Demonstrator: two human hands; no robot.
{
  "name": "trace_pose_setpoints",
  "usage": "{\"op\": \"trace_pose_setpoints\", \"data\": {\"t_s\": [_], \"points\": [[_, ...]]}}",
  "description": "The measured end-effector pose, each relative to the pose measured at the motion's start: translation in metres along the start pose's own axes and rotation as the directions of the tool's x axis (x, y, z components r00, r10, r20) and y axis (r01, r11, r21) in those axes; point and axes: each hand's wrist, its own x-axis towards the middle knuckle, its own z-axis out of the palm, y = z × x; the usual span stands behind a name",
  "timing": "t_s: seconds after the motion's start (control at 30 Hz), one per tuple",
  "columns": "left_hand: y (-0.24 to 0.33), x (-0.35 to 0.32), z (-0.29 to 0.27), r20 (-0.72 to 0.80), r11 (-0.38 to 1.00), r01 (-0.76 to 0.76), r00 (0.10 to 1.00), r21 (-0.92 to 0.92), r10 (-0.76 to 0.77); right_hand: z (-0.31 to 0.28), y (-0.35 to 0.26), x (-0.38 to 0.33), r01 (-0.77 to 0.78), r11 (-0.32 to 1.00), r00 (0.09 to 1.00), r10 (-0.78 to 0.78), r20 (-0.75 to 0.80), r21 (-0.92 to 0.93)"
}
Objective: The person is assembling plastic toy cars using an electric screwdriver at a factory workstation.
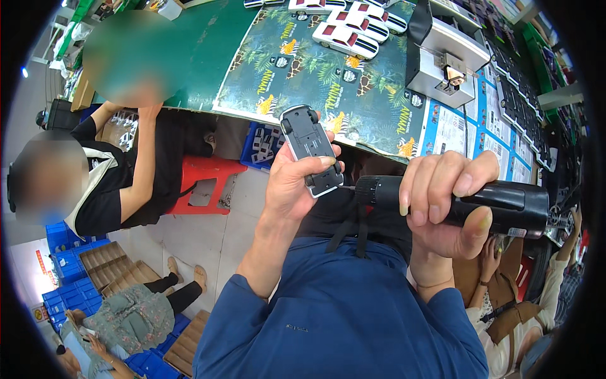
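In my left hand [293, 167] is a toy car [309, 144], turned so its dark underside with the wheels faces up. The thumb presses across that base near one end. My right hand [448, 199] grips a black electric screwdriver [505, 205], held sideways. Its thin bit [347, 187] points left and reaches the car's lower end; whether it sits in a screw I cannot tell. Several white toy cars [347, 39] with black stripes and red windows stand on the table beyond my hands.
Printed sheets [278, 69] cover the green table [202, 38]. A grey metal fixture [442, 57] stands at the right, near rows of black car bases [521, 104]. Below the edge is a blue bin [249, 151] of parts. A co-worker [107, 164] sits left by a red stool [208, 183].
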Motion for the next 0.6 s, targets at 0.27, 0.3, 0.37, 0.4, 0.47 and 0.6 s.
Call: {"op": "trace_pose_setpoints", "data": {"t_s": [0.27, 0.3, 0.37, 0.4, 0.47, 0.6], "points": [[0.001, -0.001, 0.008, 0.009, 1.0, 0.01, 1.0, 0.005, -0.01, 0.005, 0.006, 0.002, 0.008, 0.999, 0.998, -0.006, 0.056, -0.044], [0.001, -0.001, 0.009, 0.012, 1.0, 0.013, 1.0, 0.001, -0.013, 0.008, 0.006, 0.001, -0.016, 0.997, 1.0, 0.018, 0.023, -0.076], [0.001, -0.001, 0.012, -0.006, 1.0, 0.028, 1.0, 0.003, -0.028, 0.012, 0.007, 0.0, -0.04, 0.993, 0.999, 0.038, -0.021, -0.107], [0.001, 0.0, 0.013, -0.023, 0.999, 0.04, 0.999, 0.005, -0.04, 0.012, 0.007, 0.001, -0.041, 0.993, 0.999, 0.039, -0.023, -0.109], [0.0, 0.004, 0.013, -0.022, 0.999, 0.05, 0.998, 0.009, -0.05, 0.012, 0.008, 0.005, -0.022, 0.99, 0.997, 0.032, 0.064, -0.142], [-0.001, 0.006, 0.021, -0.045, 0.997, 0.078, 0.996, 0.024, -0.077, 0.002, 0.014, 0.014, -0.009, 0.998, 0.981, 0.02, 0.194, -0.056]]}}
